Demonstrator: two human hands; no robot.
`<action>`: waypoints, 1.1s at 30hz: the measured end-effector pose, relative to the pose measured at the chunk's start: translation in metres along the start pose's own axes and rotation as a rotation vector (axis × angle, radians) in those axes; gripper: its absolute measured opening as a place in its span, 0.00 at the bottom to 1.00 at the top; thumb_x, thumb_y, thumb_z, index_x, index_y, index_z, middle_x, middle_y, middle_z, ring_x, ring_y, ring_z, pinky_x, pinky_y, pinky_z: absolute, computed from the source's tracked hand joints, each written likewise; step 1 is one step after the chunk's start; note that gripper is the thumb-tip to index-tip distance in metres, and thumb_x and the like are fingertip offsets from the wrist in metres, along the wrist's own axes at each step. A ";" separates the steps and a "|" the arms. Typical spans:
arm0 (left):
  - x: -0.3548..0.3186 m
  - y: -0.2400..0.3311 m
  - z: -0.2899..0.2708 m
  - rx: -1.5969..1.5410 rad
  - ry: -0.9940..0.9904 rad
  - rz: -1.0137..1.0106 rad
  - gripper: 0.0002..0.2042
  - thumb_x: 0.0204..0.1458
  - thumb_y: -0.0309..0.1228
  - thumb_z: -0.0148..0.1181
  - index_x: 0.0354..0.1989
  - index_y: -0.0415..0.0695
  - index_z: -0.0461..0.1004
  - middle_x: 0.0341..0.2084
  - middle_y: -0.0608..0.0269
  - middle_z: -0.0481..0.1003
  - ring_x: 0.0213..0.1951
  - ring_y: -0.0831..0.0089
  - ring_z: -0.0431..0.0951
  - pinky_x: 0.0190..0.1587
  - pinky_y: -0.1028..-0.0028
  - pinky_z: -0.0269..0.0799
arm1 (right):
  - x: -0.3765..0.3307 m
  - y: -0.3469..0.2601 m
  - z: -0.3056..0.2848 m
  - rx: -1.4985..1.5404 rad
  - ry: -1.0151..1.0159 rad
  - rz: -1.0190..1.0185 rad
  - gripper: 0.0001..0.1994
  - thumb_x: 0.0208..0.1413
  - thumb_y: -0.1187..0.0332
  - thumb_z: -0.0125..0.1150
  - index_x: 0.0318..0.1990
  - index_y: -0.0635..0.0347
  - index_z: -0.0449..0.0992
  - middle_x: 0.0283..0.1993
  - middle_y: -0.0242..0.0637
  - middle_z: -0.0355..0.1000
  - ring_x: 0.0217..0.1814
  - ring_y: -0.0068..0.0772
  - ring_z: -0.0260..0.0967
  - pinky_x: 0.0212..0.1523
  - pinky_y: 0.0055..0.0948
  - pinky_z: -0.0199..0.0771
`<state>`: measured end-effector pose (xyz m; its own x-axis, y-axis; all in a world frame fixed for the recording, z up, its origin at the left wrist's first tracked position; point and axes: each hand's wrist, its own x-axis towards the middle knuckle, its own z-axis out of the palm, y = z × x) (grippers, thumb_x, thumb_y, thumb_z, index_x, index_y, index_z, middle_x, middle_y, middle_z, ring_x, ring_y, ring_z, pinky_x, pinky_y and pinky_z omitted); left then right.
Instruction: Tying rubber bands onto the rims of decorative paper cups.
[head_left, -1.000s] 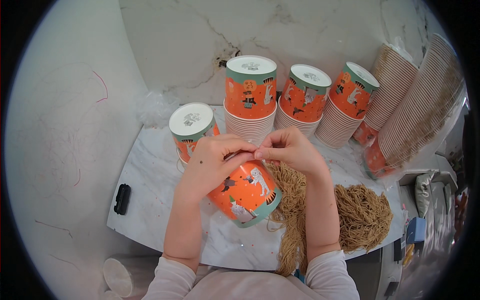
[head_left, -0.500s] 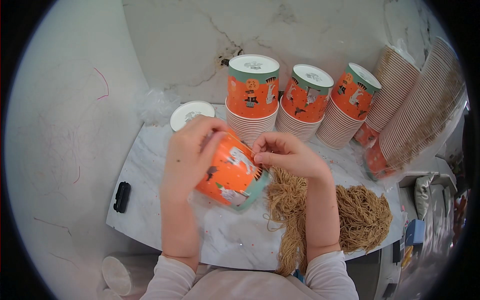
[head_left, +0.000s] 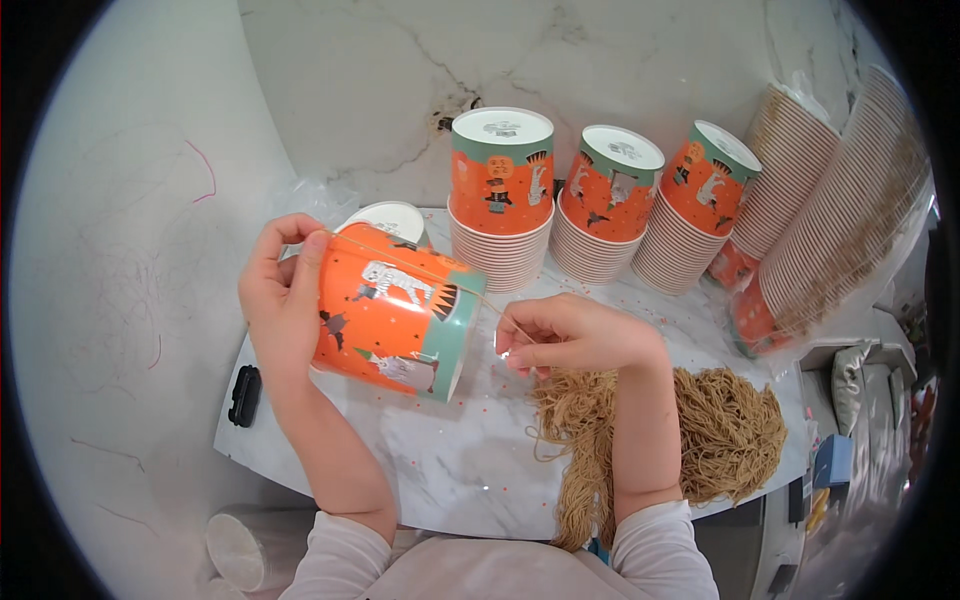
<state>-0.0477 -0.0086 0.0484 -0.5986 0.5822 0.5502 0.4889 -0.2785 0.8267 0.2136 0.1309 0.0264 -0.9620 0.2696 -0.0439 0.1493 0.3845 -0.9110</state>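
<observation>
My left hand (head_left: 283,300) grips an orange paper tub (head_left: 395,320) with a green band and printed figures, holding it tilted on its side above the marble table. Under that thumb, at the tub's rim, one end of a tan string (head_left: 508,315) is pinned. It runs along the tub's side and off past the green base. My right hand (head_left: 580,335) has its fingertips pinched on the string, a little apart from the tub. Close below the right wrist lies a loose tan yarn bundle (head_left: 728,435), with more yarn (head_left: 582,460) hanging over the table's front edge.
Upside-down stacks of paper tubs (head_left: 500,190) stand along the back. Bagged tub stacks (head_left: 835,210) lean at the right. Another upturned tub (head_left: 390,218) sits behind the held one. A black case (head_left: 244,396) lies at the table's (head_left: 450,490) left edge.
My left hand has carried the tub leftward and turned it flatter. The right hand has come down slightly, away from the tub, and the string now stretches between them.
</observation>
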 end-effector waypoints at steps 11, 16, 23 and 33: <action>0.007 -0.008 -0.032 -0.087 0.199 0.052 0.04 0.62 0.27 0.58 0.40 0.39 0.75 0.33 0.68 0.76 0.33 0.83 0.73 0.39 0.81 0.70 | -0.062 0.027 -0.062 0.065 0.688 -0.034 0.08 0.64 0.66 0.60 0.38 0.62 0.80 0.27 0.21 0.69 0.29 0.10 0.59 0.31 0.16 0.60; -0.004 0.005 -0.013 -0.009 -0.095 -0.097 0.04 0.61 0.24 0.58 0.40 0.38 0.74 0.33 0.68 0.75 0.29 0.84 0.74 0.34 0.81 0.69 | -0.068 0.035 -0.071 0.056 0.851 0.063 0.09 0.63 0.66 0.61 0.38 0.63 0.81 0.25 0.23 0.69 0.28 0.14 0.60 0.30 0.19 0.59; -0.023 0.016 0.038 0.203 -0.386 -0.058 0.04 0.58 0.23 0.58 0.39 0.36 0.73 0.33 0.59 0.76 0.25 0.71 0.76 0.32 0.73 0.71 | -0.051 0.034 -0.047 -0.741 1.135 0.159 0.15 0.54 0.66 0.69 0.45 0.65 0.80 0.42 0.44 0.78 0.46 0.36 0.76 0.48 0.32 0.73; -0.039 0.017 0.064 0.231 -0.450 0.102 0.05 0.58 0.22 0.59 0.40 0.35 0.74 0.34 0.59 0.77 0.25 0.78 0.72 0.29 0.76 0.69 | 0.026 0.002 0.027 0.120 0.557 -0.263 0.20 0.56 0.69 0.70 0.52 0.62 0.70 0.50 0.36 0.75 0.51 0.32 0.76 0.55 0.31 0.75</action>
<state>0.0251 0.0128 0.0334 -0.2329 0.8461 0.4794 0.6884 -0.2047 0.6958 0.1826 0.1147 0.0125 -0.6946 0.6118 0.3785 -0.1338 0.4071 -0.9035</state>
